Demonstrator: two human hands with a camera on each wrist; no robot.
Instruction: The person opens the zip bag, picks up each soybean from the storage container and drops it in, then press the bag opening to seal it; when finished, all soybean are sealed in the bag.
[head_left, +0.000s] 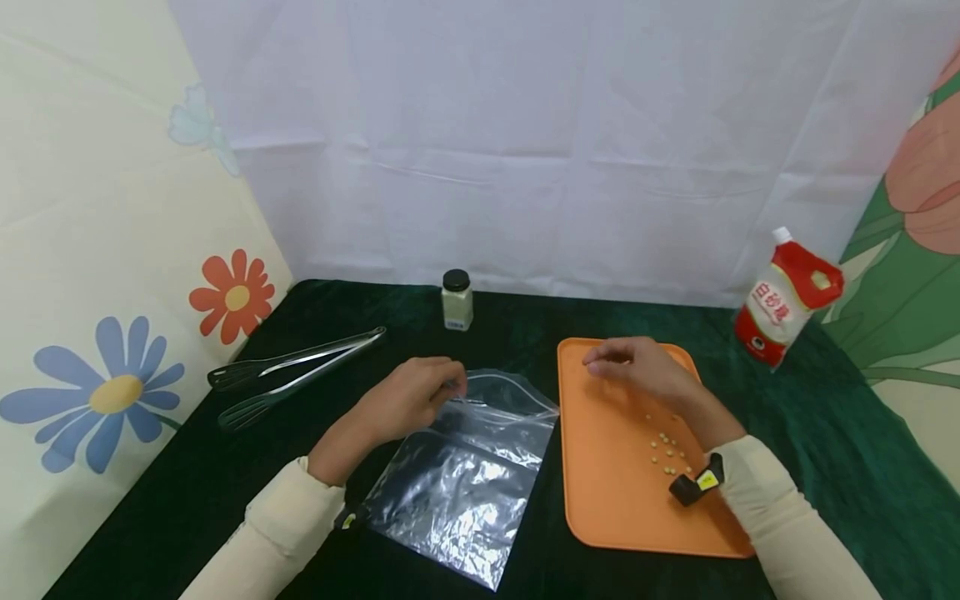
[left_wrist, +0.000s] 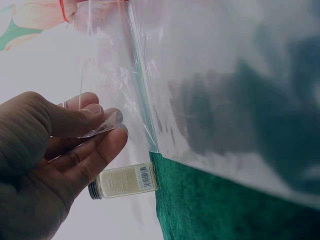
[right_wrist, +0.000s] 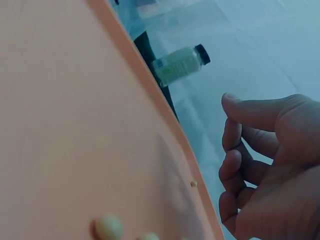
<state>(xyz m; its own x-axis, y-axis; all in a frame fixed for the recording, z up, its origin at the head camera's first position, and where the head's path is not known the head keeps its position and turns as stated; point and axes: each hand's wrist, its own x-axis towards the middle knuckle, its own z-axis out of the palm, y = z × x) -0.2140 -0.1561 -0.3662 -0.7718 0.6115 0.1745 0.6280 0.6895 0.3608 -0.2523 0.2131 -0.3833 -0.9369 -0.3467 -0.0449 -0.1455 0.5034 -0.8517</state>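
Observation:
A clear zip bag (head_left: 465,483) lies on the dark green cloth, its open top raised a little. The left hand (head_left: 408,400) pinches the bag's top left corner; in the left wrist view thumb and fingers of the left hand (left_wrist: 65,140) hold the thin film (left_wrist: 102,125). Over the upper part of the orange tray (head_left: 607,500) hovers the right hand (head_left: 648,371), fingers loosely bent, nothing between them. Small pale round pieces (head_left: 667,450) lie on the tray below the right wrist. The right wrist view shows the right hand (right_wrist: 275,160) beside the tray's edge, holding nothing.
Metal tongs (head_left: 300,367) lie at the left. A small jar with a black lid (head_left: 457,302) stands at the back, behind the bag. A red and white pouch (head_left: 783,300) stands at the back right. White fabric (head_left: 525,150) hangs behind the cloth-covered table.

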